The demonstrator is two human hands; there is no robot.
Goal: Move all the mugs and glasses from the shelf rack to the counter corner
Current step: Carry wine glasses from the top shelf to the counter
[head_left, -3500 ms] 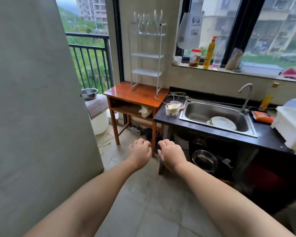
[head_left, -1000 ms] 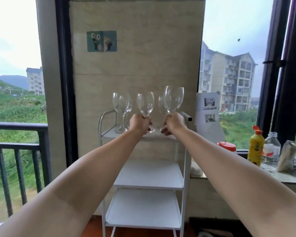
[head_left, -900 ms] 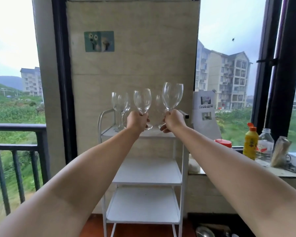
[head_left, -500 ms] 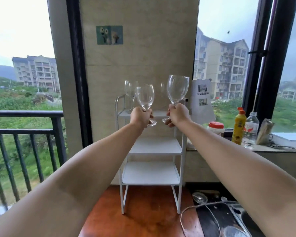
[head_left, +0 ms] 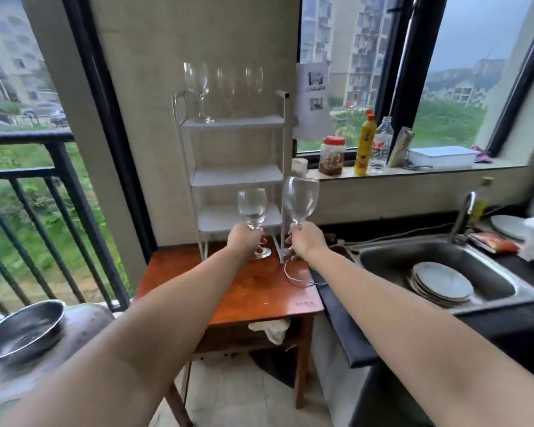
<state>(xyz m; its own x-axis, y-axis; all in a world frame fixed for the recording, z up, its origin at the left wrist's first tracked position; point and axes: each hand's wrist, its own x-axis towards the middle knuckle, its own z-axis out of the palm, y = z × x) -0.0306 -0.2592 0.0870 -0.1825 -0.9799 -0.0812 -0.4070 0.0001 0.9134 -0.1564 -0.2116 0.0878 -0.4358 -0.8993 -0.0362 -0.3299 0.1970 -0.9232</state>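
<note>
My left hand (head_left: 245, 240) grips the stem of a small clear wine glass (head_left: 252, 208), held upright just over the wooden table (head_left: 228, 291). A taller wine glass (head_left: 300, 198) is in my right hand (head_left: 305, 241), also gripped by the stem, near the rack's front right leg. Both glasses hang low in front of the white three-tier shelf rack (head_left: 235, 174). On the rack's top shelf stand more clear wine glasses (head_left: 202, 87), blurred against the wall. The dark counter (head_left: 339, 306) begins right of the table.
A steel sink (head_left: 444, 272) with stacked plates (head_left: 441, 283) sits in the counter, tap (head_left: 463, 215) behind it. Jars and bottles (head_left: 364, 143) line the window sill. A white cable (head_left: 296, 277) lies on the table. A metal bowl (head_left: 22, 331) stands at lower left beside the balcony railing (head_left: 28, 180).
Both hands have lifted a glass off the top shelf and brought them down and toward me, to table height. My view has tilted down, showing table, counter and sink.
</note>
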